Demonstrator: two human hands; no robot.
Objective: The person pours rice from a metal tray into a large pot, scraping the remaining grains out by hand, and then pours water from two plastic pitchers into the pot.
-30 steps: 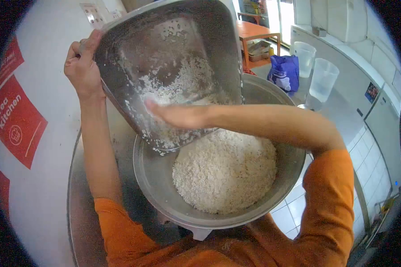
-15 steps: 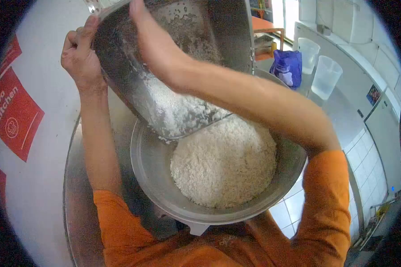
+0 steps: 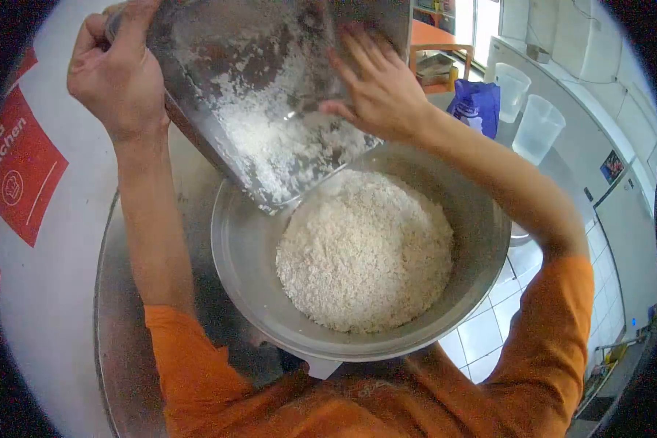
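My left hand point(image 3: 120, 73) grips the upper left rim of a deep metal pan point(image 3: 197, 124), which is tilted down over a large round metal pot point(image 3: 241, 292). Clumps of white, rice-like grain point(image 3: 263, 142) cling to the pan's inner surface and gather by its lower edge. My right hand point(image 3: 383, 91) lies inside the pan with fingers spread, at the right side, holding nothing. Below, the pot holds a big mound of the same pale grain point(image 3: 365, 255). The lower edge of the pan overhangs the pot's far left rim.
The pot stands on a metal table point(image 3: 124, 292). Beyond it, at the right, are a purple bag point(image 3: 476, 106) and two translucent plastic jugs point(image 3: 539, 130). A wall with red posters point(image 3: 25, 171) is close on the left. White floor tiles point(image 3: 489, 328) show at lower right.
My right hand has swept from the pan's upper left across to its right side. The pan has risen slightly, and less grain lies at its lower edge.
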